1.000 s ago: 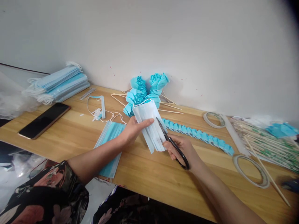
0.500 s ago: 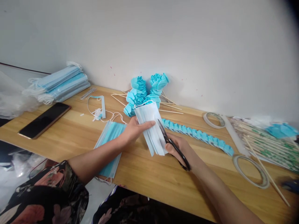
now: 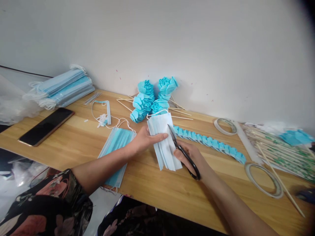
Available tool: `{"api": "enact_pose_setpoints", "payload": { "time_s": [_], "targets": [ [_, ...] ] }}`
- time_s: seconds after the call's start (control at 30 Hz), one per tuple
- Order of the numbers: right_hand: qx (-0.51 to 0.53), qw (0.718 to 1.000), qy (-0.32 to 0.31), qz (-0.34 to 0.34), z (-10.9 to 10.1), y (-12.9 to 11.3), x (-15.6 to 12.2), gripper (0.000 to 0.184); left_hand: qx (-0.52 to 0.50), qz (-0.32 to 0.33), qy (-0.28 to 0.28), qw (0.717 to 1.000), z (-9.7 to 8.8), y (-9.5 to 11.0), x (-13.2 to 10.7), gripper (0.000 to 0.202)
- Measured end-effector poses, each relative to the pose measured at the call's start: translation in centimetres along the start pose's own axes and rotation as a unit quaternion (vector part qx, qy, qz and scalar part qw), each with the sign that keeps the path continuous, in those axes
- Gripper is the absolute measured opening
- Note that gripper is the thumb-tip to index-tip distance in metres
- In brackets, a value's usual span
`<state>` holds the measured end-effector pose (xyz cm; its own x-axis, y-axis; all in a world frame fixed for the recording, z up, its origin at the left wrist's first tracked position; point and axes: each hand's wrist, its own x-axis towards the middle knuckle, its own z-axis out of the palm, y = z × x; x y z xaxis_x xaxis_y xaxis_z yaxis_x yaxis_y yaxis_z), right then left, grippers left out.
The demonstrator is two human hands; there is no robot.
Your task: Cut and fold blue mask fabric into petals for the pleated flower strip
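A pale blue face mask (image 3: 163, 152) is pinched in my left hand (image 3: 147, 139), thumb across its front. One ear loop stands up at its top edge, and the lower end is spread in loose layers. My right hand (image 3: 189, 154) grips black-handled scissors (image 3: 185, 155), their blades lying against the mask's right part; whether they bite into it I cannot tell. Beneath my left forearm lie more blue masks (image 3: 121, 139) on the wooden table. Just behind the held mask are blue ruffled flowers (image 3: 144, 100) on thin sticks.
A pleated blue strip (image 3: 209, 142) runs rightward from the held mask. Tape rolls (image 3: 264, 180) and wrapped sticks (image 3: 283, 152) lie at the right. At the left are a phone (image 3: 46, 126), a stack of masks (image 3: 65, 87) and small cut scraps (image 3: 102, 120). A wall stands behind the table.
My left hand and the mask have shifted a little right and down. The scissors blades sit slightly further right, while the right hand has barely moved.
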<state>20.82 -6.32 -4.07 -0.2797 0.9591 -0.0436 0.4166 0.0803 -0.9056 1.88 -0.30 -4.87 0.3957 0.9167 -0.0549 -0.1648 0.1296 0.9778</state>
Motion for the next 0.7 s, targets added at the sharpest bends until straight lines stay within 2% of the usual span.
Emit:
{"api": "enact_pose_setpoints", "payload": {
  "time_s": [0.2, 0.4, 0.7],
  "targets": [
    [0.008, 1.0, 0.004, 0.01, 0.1, -0.49, 0.02, 0.058, -0.008, -0.004, 0.002, 1.0, 0.08, -0.07, -0.15, 0.042],
    [0.024, 1.0, 0.007, -0.01, 0.29, -0.99, 0.08, 0.056, -0.041, 0.009, -0.007, 0.999, -0.44, -0.63, 0.01, 0.039],
    [0.003, 0.999, 0.028, -0.015, 0.03, -0.57, 0.06, 0.058, -0.044, 0.019, 0.035, 0.998, -0.2, -0.68, 0.37, 0.043]
  ]
}}
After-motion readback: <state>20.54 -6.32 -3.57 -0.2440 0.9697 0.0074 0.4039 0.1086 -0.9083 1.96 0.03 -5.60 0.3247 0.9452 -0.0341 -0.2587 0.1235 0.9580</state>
